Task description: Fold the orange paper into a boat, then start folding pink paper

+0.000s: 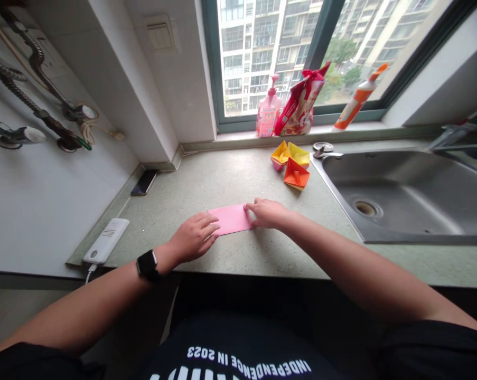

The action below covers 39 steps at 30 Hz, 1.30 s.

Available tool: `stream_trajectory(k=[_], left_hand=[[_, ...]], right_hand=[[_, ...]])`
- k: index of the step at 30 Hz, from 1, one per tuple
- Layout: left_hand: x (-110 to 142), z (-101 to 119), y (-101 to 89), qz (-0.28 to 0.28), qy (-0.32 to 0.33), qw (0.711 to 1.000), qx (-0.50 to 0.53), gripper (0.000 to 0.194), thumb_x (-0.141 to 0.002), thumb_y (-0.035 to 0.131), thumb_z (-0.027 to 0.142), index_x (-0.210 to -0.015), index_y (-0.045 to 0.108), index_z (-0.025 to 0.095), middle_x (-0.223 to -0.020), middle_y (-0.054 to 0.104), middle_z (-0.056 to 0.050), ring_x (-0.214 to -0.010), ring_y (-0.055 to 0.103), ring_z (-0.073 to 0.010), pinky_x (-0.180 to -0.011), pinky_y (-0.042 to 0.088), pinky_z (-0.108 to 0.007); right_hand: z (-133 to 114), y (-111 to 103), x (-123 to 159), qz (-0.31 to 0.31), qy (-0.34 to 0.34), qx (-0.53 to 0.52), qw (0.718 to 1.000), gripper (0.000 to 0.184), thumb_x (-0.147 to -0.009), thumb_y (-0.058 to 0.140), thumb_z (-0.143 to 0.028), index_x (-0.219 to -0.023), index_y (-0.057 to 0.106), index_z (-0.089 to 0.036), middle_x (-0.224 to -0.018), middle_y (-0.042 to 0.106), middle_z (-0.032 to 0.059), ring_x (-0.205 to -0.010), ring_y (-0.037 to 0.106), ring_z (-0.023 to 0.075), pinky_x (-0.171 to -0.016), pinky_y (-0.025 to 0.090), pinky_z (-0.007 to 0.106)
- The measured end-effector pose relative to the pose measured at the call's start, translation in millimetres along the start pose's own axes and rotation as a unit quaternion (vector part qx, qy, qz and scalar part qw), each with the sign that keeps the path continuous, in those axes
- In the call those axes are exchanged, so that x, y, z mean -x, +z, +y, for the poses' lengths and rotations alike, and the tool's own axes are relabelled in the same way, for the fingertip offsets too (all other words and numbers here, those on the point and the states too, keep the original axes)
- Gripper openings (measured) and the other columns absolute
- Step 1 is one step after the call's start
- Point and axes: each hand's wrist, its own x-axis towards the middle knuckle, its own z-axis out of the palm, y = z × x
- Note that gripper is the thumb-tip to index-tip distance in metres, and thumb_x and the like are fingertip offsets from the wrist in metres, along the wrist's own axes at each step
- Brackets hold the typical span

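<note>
A pink sheet of paper (232,218), folded into a flat rectangle, lies on the speckled green countertop (230,179) near its front edge. My left hand (194,236), with a black watch on its wrist, rests on the sheet's left end with fingers curled down onto it. At the right end of the sheet, my right hand (267,212) presses down with its fingers bent on the edge. Neither hand lifts the paper.
Folded paper shapes in yellow, pink and orange (291,162) sit behind the sheet, beside a steel sink (404,195). A phone (144,182) and a white power bank (105,240) lie to the left. A pink pump bottle (268,111), a red pouch (300,105) and an orange-white bottle (359,99) stand on the sill.
</note>
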Motion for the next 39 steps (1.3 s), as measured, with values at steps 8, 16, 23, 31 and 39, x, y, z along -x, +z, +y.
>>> stream_trajectory(k=[8,16,23,31,39], left_hand=[[-40.2,5.9,54.3,-0.044,0.108,0.991,0.063,0.045,-0.116,0.044,0.037,-0.151,0.064,0.017,-0.152,0.069,-0.016,-0.141,0.063,-0.0315,-0.121,0.051,-0.050],[-57.5,19.7,49.1,-0.095,0.107,0.990,-0.011,0.052,-0.115,0.045,0.048,-0.153,0.061,0.017,-0.131,0.072,-0.016,-0.107,0.064,-0.0320,-0.103,0.052,-0.049],[-59.8,36.1,55.7,-0.084,0.050,0.995,-0.024,0.057,-0.111,0.050,0.057,-0.153,0.061,0.020,-0.119,0.069,-0.016,-0.105,0.059,-0.0347,-0.099,0.049,-0.051],[-59.9,36.7,57.7,-0.074,0.036,0.997,0.016,0.057,-0.110,0.052,0.057,-0.151,0.065,0.021,-0.120,0.067,-0.017,-0.108,0.058,-0.0360,-0.107,0.046,-0.057],[-53.2,38.3,57.3,-0.073,0.019,0.997,0.031,0.055,-0.110,0.053,0.055,-0.155,0.063,0.025,-0.129,0.065,-0.016,-0.119,0.057,-0.0361,-0.118,0.040,-0.061]], right_hand=[[10.1,3.3,-0.4,-0.002,-0.002,-0.036,0.999,0.081,-0.087,0.087,-0.057,-0.159,0.058,-0.035,-0.138,0.068,0.0136,-0.122,0.071,0.0340,-0.092,0.054,0.034],[21.6,2.6,-11.2,-0.021,-0.026,-0.059,0.998,0.068,-0.095,0.080,-0.039,-0.159,0.060,-0.033,-0.137,0.070,0.0124,-0.116,0.073,0.0294,-0.091,0.053,0.031],[23.5,3.2,-13.6,-0.018,-0.027,-0.062,0.998,0.060,-0.100,0.072,-0.042,-0.158,0.061,-0.031,-0.139,0.071,0.0135,-0.116,0.074,0.0286,-0.093,0.053,0.031],[19.4,2.4,-8.7,-0.013,-0.019,-0.057,0.998,0.065,-0.098,0.075,-0.046,-0.160,0.059,-0.036,-0.140,0.069,0.0126,-0.119,0.074,0.0297,-0.092,0.054,0.032],[14.5,-0.7,-3.0,-0.012,-0.011,-0.061,0.998,0.069,-0.095,0.077,-0.049,-0.160,0.058,-0.034,-0.141,0.068,0.0141,-0.119,0.073,0.0326,-0.093,0.055,0.035]])
